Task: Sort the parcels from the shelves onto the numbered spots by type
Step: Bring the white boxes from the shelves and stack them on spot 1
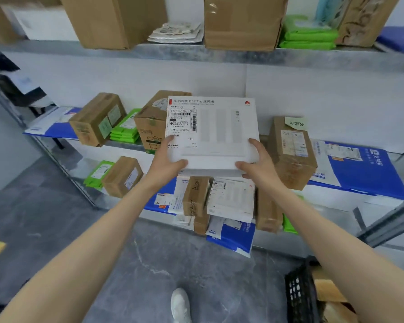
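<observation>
White box (pixel 211 134) up in front of the middle shelf (pixel 121 144), gripped at both near corners by left hand (pixel 167 163) and right hand (pixel 257 164), thumbs on top. Looks stiff, light, smooth and perhaps slippery; best held by opposite edges, level.

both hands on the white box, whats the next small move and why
Probably draw the flat white cardboard box straight back toward the body: the left hand and right hand already grip its near corners, and a brown cardboard box stands close on its right.
</observation>
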